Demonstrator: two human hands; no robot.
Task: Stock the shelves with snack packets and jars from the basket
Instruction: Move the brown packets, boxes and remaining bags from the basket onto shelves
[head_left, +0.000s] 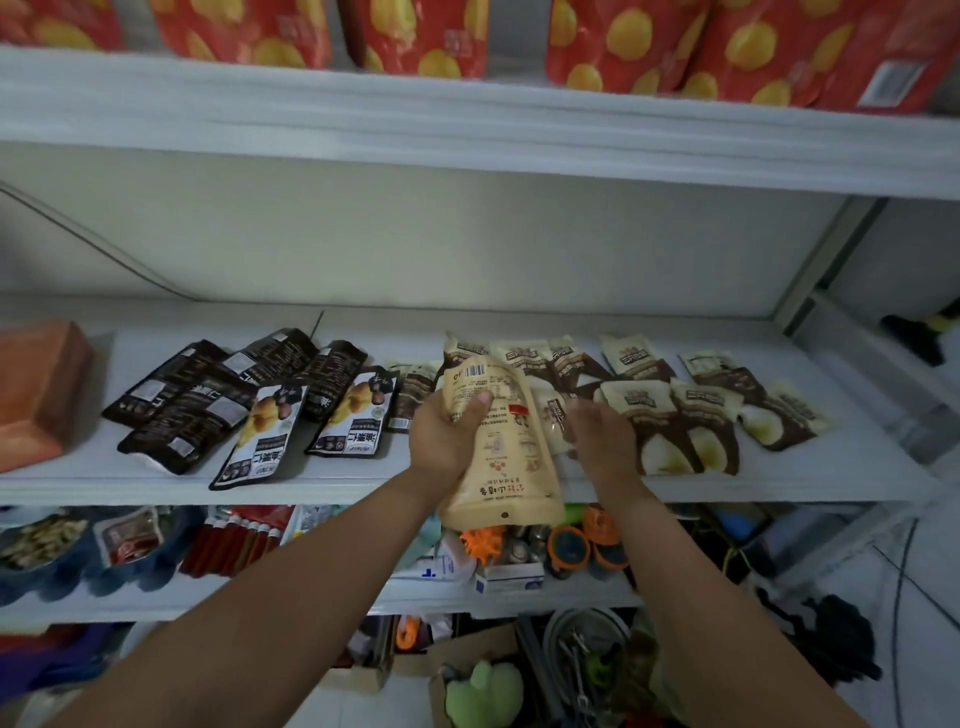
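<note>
Both bare forearms reach forward, hands close together; left hand (445, 441) grips a packet (498, 467), thumb across its face; right hand (605, 441) palm-down, fingers loosely extended.

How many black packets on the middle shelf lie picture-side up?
2: front packet at the shelf edge; second packet just right of it, left of the left hand. Others may be hidden.
</note>
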